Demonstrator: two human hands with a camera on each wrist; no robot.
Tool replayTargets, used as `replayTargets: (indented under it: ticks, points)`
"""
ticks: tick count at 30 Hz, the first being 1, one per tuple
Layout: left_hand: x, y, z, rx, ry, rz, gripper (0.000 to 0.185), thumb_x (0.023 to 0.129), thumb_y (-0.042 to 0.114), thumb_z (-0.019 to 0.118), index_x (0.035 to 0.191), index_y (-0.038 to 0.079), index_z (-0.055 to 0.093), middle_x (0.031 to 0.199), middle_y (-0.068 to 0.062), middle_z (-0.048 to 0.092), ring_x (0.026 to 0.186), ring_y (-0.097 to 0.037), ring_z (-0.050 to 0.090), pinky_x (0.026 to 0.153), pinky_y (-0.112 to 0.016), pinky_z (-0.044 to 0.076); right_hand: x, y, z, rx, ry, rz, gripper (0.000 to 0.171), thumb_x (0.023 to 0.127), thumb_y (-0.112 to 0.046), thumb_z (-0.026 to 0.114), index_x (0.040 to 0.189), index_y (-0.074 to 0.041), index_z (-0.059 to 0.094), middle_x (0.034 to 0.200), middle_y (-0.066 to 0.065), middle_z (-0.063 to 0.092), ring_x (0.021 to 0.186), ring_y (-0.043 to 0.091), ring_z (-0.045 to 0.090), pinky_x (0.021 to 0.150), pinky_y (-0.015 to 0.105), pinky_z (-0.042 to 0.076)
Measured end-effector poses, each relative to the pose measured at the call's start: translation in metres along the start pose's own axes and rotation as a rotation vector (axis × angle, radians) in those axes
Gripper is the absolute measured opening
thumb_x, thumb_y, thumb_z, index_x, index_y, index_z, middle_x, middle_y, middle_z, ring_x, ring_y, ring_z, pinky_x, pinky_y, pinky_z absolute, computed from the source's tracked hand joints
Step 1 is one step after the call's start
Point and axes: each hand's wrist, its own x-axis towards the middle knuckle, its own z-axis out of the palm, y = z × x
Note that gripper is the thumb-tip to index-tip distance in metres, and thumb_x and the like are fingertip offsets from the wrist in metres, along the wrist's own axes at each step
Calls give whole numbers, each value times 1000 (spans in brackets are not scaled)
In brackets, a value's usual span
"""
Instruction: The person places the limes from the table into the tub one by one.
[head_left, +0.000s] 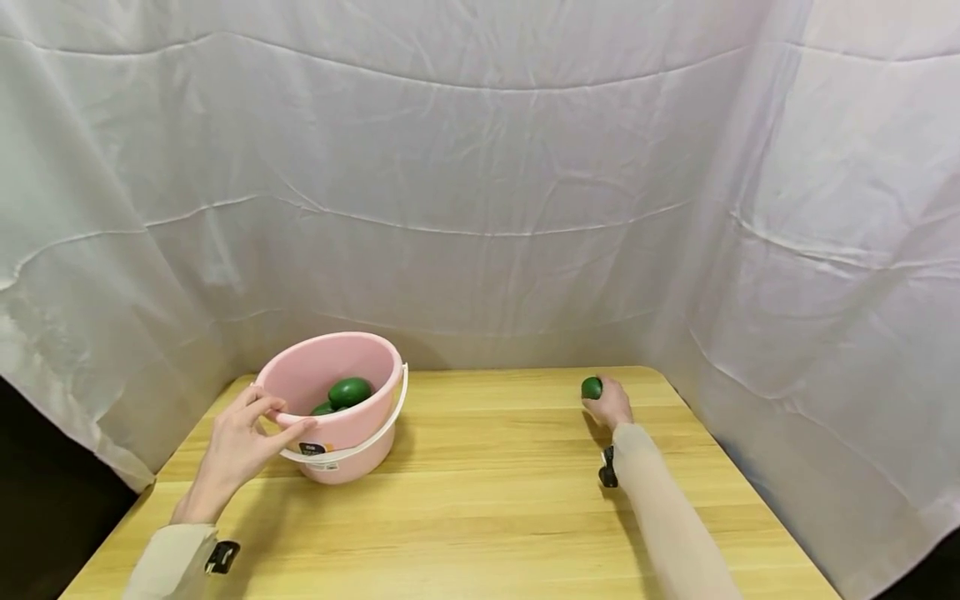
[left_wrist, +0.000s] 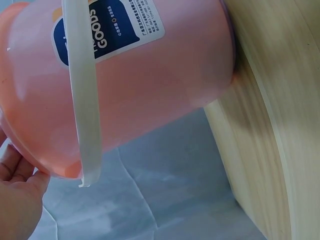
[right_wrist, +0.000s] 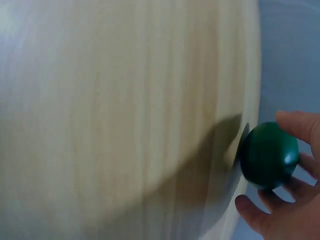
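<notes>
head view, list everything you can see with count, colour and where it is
bucket: one, pink with a white handle and a dark label, left side of the table
green fruit in bucket: two showing, dark green, inside the bucket
green fruit in hand: one, dark green, far right part of the table
table: one, light wood
curtain: white, creased, behind and on both sides
sleeves: two, beige, a black clip at each wrist
left hand: one, gripping the bucket rim
right hand: one, holding the green fruit
</notes>
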Motion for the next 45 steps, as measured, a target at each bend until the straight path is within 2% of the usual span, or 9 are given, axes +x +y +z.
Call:
replayTargets:
  ticks: [7, 12, 19, 25, 29, 32, 38, 41, 45]
  points:
    - [3, 0, 2, -16, 13, 16, 33, 63, 19, 93, 83, 9, 68, 85, 4, 53, 65, -16, 47, 58, -14, 35, 4, 3, 5, 16, 10, 2, 64, 91, -10, 65, 147, -1, 33, 135, 33, 39, 121, 50, 46, 96, 60, 45]
    - [1, 2, 3, -20, 7, 21, 34, 62, 18, 93, 82, 9, 68, 85, 3, 54, 66, -16, 47, 58, -14, 35, 2, 6, 6, 1, -13, 6, 63, 90, -8, 66, 145, -2, 36, 132, 33, 41, 118, 50, 48, 92, 58, 49]
    - [7, 3, 4, -5, 21, 46, 32, 62, 17, 93, 81, 9, 68, 84, 3, 54, 68, -8, 44, 59, -15, 34, 5, -1, -3, -8, 1, -91, 60, 84, -13, 75, 136, -2, 47, 128, 31, 52, 110, 47, 56, 87, 56, 51]
    - [8, 2, 5, 7, 4, 40, 31, 63, 20, 92, 81, 9, 69, 84, 3, 54, 69, -16, 47, 60, -15, 34, 5, -13, -3, 54, -1, -85, 55, 82, -17, 72, 132, -6, 53, 127, 25, 54, 109, 39, 55, 82, 45, 52]
    - [6, 2, 6, -2, -8, 22, 31, 64, 21, 92, 81, 9, 68, 85, 3, 54, 70, -19, 48, 61, -15, 34, 3, -24, 1, 136, -10, -92, 49, 85, -19, 66, 132, -8, 55, 122, 23, 57, 101, 34, 57, 76, 38, 51]
    - [5, 2, 6, -1, -7, 24, 31, 64, 21, 92, 81, 9, 69, 85, 4, 54, 69, -18, 48, 60, -15, 34, 3, -33, 4, 207, -28, -95, 48, 88, -23, 66, 132, -10, 54, 121, 21, 59, 98, 30, 59, 77, 36, 50]
    - [8, 3, 7, -10, 16, 72, 31, 62, 17, 93, 80, 9, 69, 83, 2, 54, 67, -18, 46, 59, -14, 34, 0, -50, 9, 385, -68, -81, 48, 91, -30, 66, 132, -12, 50, 126, 20, 54, 102, 28, 57, 85, 45, 52]
    - [8, 4, 6, -13, 15, 68, 31, 62, 16, 93, 80, 9, 69, 83, 2, 54, 67, -18, 46, 59, -15, 34, -1, -58, 11, 479, -92, -82, 50, 92, -28, 68, 133, -8, 47, 128, 21, 51, 105, 29, 57, 87, 44, 55]
    - [6, 4, 6, -14, 8, 30, 31, 63, 18, 92, 81, 9, 69, 84, 2, 54, 68, -18, 47, 59, -15, 34, -4, -69, 14, 612, -129, -68, 56, 89, -15, 72, 135, -3, 44, 129, 23, 47, 109, 34, 60, 86, 37, 57]
